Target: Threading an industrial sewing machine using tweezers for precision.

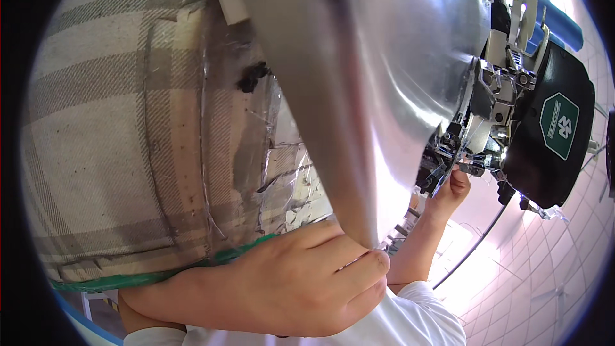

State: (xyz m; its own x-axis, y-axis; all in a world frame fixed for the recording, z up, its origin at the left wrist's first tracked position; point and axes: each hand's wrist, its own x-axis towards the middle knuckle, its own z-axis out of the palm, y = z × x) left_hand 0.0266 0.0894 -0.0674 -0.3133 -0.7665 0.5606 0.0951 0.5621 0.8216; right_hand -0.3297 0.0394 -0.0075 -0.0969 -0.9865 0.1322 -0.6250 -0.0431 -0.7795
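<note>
Two bare hands are in our view, and between them stands a shiny curved metal piece (410,70), which reaches from 12 o'clock down to its narrow tip near 5 o'clock. Our left hand (307,279) is at 6 o'clock, with bent fingers lying close together, just at this tip; we cannot tell if it pinches the edge or only rests there. Our right hand (451,193) is at 3 to 4 o'clock, its fingers curled beside the metal mechanism (503,93) of a machine; what is between the fingertips, we cannot tell. At 3 o'clock we see the black cover (544,166) of this machine, with a green badge (559,126), and at 2 o'clock a blue object (565,24). Toward 9 o'clock extends a plaid cloth (96,128), partly under wrinkled transparent film (240,154), with a green strip (128,279) along its edge at 8 o'clock.
</note>
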